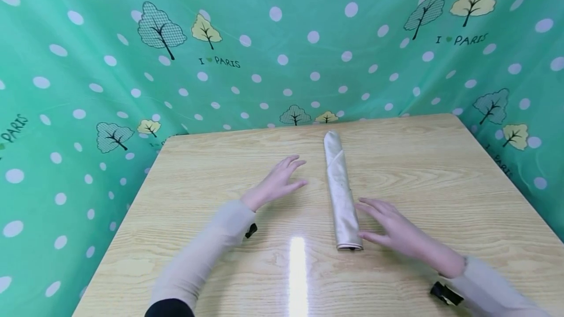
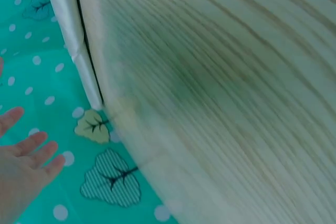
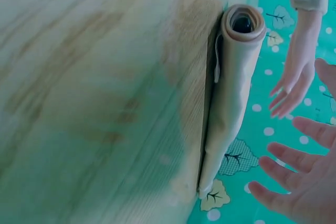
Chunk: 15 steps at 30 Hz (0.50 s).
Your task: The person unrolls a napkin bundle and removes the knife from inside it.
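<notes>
A rolled-up bundle of shiny cream cloth [image 1: 340, 194] lies lengthwise on the table. In the right wrist view its near end shows a spiral of layers with something dark inside the cloth roll [image 3: 239, 82]. To the left of the roll, apart from it, my left hand [image 1: 277, 180] hovers with fingers spread. My right hand [image 1: 392, 226] is just right of the roll's near end, fingers loosely extended; whether the fingertips touch the cloth I cannot tell. Neither hand holds anything. The left wrist view shows the left fingers [image 2: 39, 153] relaxed and part of the roll [image 2: 71, 30].
The light wood table [image 1: 211, 160] carries a bright light reflection near its front. A green dotted curtain [image 1: 246, 62] with printed trees hangs behind the table and along its sides. Black straps [image 1: 446, 293] show at the wrists.
</notes>
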Each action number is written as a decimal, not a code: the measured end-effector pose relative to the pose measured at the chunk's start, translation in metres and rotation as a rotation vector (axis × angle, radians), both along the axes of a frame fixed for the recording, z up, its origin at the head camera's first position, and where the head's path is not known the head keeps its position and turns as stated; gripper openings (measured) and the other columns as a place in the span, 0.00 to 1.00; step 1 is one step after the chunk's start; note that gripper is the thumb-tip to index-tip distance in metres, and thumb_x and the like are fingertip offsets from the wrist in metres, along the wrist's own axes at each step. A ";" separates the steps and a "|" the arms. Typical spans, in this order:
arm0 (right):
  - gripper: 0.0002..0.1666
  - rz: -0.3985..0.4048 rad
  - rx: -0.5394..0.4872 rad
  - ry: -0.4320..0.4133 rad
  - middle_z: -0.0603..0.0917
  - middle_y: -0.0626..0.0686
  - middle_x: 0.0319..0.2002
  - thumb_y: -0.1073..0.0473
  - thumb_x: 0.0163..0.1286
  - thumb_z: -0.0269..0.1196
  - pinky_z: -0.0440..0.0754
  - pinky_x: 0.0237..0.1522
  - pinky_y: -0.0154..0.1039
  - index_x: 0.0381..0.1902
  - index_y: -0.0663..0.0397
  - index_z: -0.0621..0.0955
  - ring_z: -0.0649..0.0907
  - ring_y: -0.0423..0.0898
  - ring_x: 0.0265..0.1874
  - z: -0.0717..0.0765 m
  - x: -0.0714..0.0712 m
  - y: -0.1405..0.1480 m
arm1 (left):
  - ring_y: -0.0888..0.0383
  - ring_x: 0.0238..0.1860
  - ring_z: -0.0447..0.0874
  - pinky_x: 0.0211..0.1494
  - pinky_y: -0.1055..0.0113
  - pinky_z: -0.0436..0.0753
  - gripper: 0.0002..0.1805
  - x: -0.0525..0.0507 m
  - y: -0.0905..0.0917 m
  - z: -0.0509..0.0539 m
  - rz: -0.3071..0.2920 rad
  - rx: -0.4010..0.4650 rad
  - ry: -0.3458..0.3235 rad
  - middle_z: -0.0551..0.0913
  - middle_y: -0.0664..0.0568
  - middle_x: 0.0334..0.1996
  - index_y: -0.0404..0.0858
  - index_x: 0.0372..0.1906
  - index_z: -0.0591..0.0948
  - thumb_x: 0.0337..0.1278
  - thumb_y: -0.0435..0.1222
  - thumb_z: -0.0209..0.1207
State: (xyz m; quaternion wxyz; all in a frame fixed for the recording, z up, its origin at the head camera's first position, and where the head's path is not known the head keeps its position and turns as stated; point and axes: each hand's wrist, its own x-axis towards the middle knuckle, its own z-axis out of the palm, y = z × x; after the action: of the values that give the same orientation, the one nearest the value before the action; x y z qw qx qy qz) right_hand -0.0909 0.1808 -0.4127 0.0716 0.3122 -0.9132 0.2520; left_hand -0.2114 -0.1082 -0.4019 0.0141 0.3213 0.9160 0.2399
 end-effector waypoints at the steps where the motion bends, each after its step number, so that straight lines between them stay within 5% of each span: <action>1: 0.36 0.000 0.000 -0.009 0.68 0.63 0.57 0.48 0.54 0.63 0.64 0.51 0.61 0.57 0.60 0.68 0.68 0.62 0.53 -0.001 0.001 -0.001 | 0.44 0.62 0.56 0.64 0.52 0.54 0.31 0.000 0.004 0.000 -0.006 -0.005 -0.004 0.58 0.40 0.63 0.36 0.61 0.63 0.55 0.45 0.55; 15: 0.30 0.077 -0.039 -0.033 0.71 0.62 0.54 0.51 0.55 0.62 0.69 0.49 0.57 0.54 0.58 0.72 0.71 0.59 0.52 -0.005 0.001 -0.015 | 0.48 0.62 0.59 0.63 0.54 0.59 0.28 -0.008 0.043 -0.008 -0.073 0.033 -0.086 0.62 0.40 0.61 0.35 0.60 0.65 0.56 0.43 0.54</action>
State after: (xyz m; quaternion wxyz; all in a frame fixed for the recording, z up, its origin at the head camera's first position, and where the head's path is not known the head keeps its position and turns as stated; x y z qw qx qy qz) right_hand -0.0894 0.1660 -0.4179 0.0528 0.3413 -0.8966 0.2773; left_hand -0.2199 -0.0652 -0.4097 0.0568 0.3441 0.8982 0.2677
